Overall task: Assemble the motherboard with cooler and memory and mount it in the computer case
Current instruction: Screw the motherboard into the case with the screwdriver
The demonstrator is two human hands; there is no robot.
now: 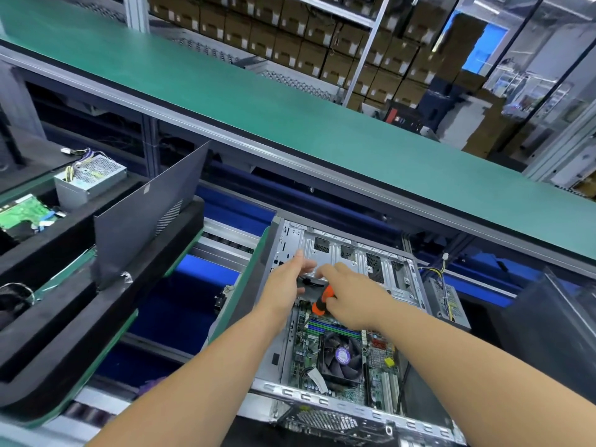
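Note:
An open metal computer case lies on its side in front of me. Inside it sits the green motherboard with a black cooler fan and memory sticks fitted. My right hand grips an orange-and-black screwdriver above the board's far end. My left hand reaches in beside it with its fingers stretched out near a black cable in the case; what it touches is hidden.
A dark side panel stands upright in a black foam tray at left. Further left lie a grey power supply and a green board. Another power supply sits right of the case. A green shelf overhangs.

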